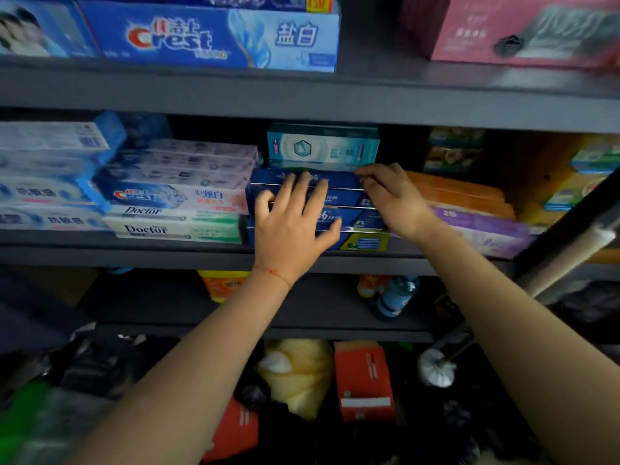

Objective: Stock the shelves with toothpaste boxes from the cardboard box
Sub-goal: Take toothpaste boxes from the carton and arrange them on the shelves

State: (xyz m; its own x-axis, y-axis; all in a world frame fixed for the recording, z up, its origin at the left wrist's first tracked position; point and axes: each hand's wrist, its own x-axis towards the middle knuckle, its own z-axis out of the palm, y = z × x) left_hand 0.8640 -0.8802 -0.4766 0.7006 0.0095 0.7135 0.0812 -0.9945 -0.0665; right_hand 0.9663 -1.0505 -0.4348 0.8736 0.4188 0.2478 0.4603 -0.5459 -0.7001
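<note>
We are at the placing step: a stack of dark blue toothpaste boxes (318, 209) sits on the middle shelf (167, 253), between the white and green boxes (174, 226) on its left and the purple boxes (483, 229) on its right, with a teal box (323, 147) resting on top towards the back. Our left hand (290, 229) lies flat on the front of the stack, fingers (302, 189) spread and nearly straight, pressing rather than gripping. Our right hand (392, 199) is at the stack's right end; its fingers curl over the top box's end, but we cannot tell whether they pinch it or only nudge it.

The cardboard box we draw from is not clearly in view; the clutter below the shelves is too dark to sort out.

Next, we judge, the stack wants squaring: an even push backward until its front lines up with its neighbours, then both hands drawn away for more boxes.
</note>
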